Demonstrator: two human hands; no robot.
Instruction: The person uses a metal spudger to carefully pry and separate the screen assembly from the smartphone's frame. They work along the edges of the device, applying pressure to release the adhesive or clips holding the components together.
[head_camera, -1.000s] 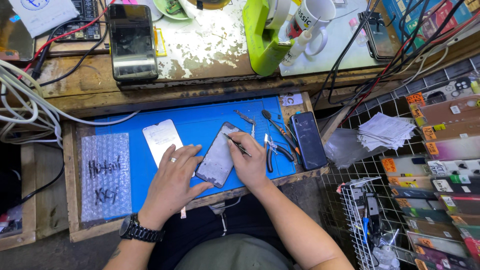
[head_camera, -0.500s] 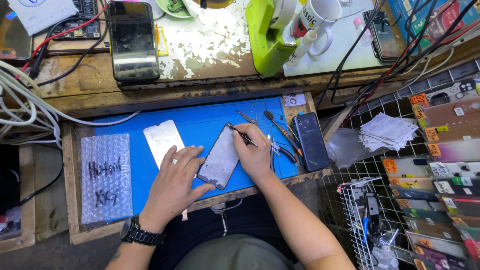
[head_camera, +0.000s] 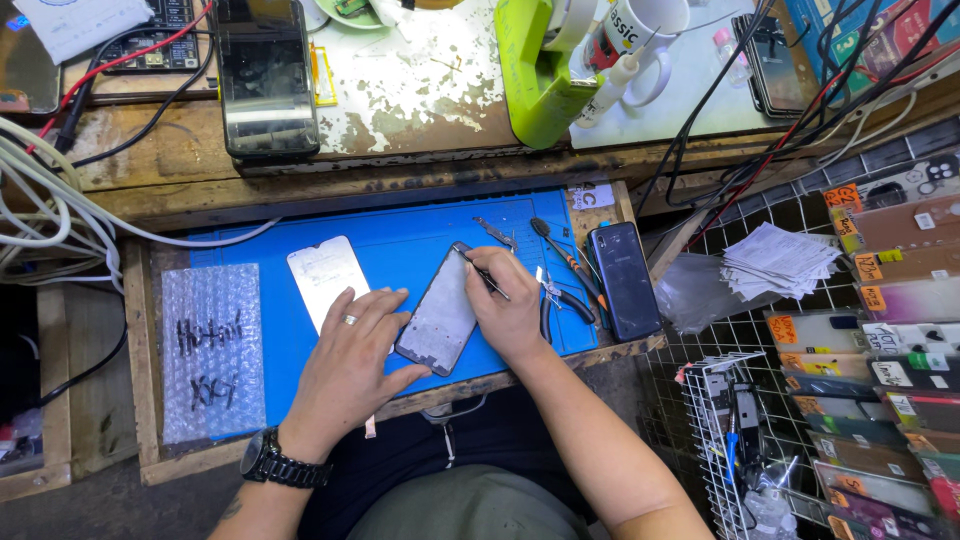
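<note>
Blue silicone work mat (head_camera: 400, 245) covers the wooden bench tray, w/ a dark grey rectangular phone frame (head_camera: 440, 312) lying tilted on it near the front edge. Left hand (head_camera: 352, 352), ring on one finger & black wristwatch (head_camera: 282, 465) on the wrist, lies spread flat, palm down, fingers open; thumb and fingertips touch the frame's left side and bottom edge, pinning it to the mat. Right hand (head_camera: 508, 305) is closed around a thin dark pointed tool (head_camera: 484, 275), held like a pen, its tip at the frame's upper right corner; heel of the hand rests just beside the frame's right edge.

Under the left fingertips, partly covered, lies a white rectangular screen panel (head_camera: 322, 275). Further left on the tray: sheet of clear bubble wrap w/ black marker scrawl (head_camera: 212, 350). Right of the right hand: black-handled pliers (head_camera: 560, 300), a screwdriver w/ dark handle (head_camera: 555, 245), metal tweezers (head_camera: 495, 234), then a dark blue glossy phone (head_camera: 622, 280) lying face down at the mat's right edge.

Behind, on the worn wooden desk (head_camera: 150, 170): black phone w/ blank screen (head_camera: 265, 80), lime-green plastic holder (head_camera: 535, 70), white mug (head_camera: 640, 30), tangle of white & black cables (head_camera: 50, 210). Far right, wire rack (head_camera: 720, 400) w/ phone cases; stack of white paper slips (head_camera: 780, 260) beside it.
</note>
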